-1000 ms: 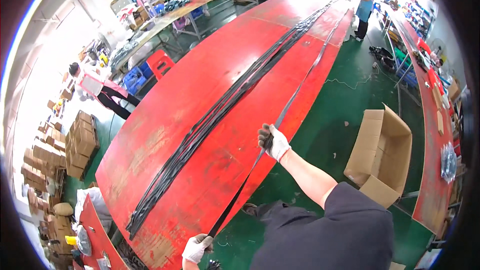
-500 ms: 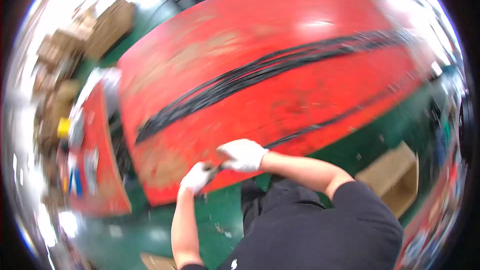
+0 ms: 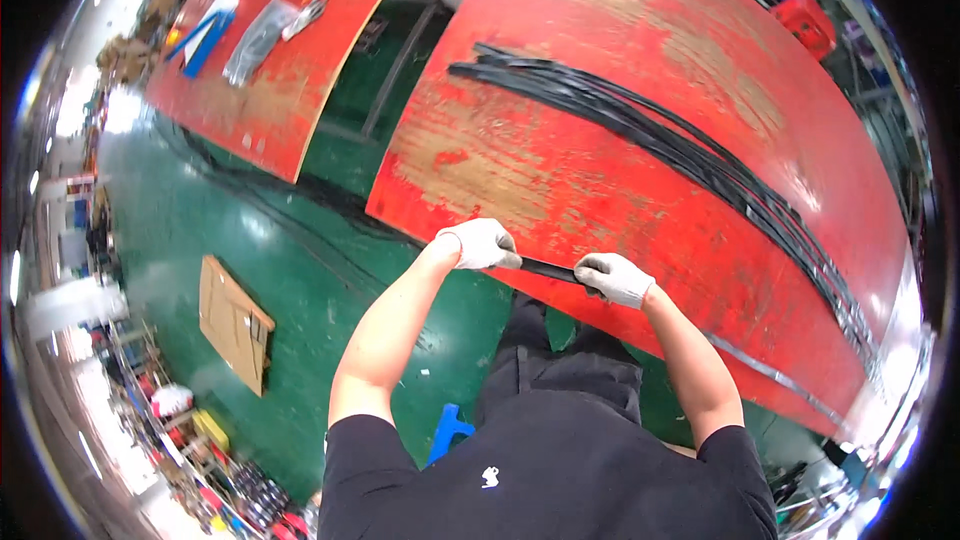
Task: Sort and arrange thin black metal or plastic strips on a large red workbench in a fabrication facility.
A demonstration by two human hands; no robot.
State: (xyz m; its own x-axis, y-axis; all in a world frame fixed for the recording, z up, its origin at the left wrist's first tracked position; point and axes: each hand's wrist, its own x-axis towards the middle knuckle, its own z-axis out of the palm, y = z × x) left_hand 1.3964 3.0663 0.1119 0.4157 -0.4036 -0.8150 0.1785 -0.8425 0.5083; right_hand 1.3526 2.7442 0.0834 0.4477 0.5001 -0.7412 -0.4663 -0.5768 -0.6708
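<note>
A black strip (image 3: 549, 270), long and narrow, is stretched between my two white-gloved hands at the near edge of the red table. My left hand (image 3: 482, 243) is closed around it on the left. My right hand (image 3: 614, 278) grips it a short way to the right, thumb and fingers curled over it. Beyond my right hand, a dark strip (image 3: 770, 372) lies along the table's near edge; whether it is the same piece is hidden by my arm. A bundle of similar black strips (image 3: 640, 125) rests lengthwise across the red table (image 3: 600, 200).
To the left stands another red table (image 3: 235, 105), bearing a blue tool (image 3: 205, 45) and a plastic-wrapped item (image 3: 262, 38). Dark strands (image 3: 265, 202) trail over the green floor between there and me. Flattened cardboard (image 3: 232, 325) lies lower left, and a blue object (image 3: 448, 432) is beside my legs.
My view has swung left, showing more floor and the second table. My hands have moved further apart, with the black strip now visible straight between them.
</note>
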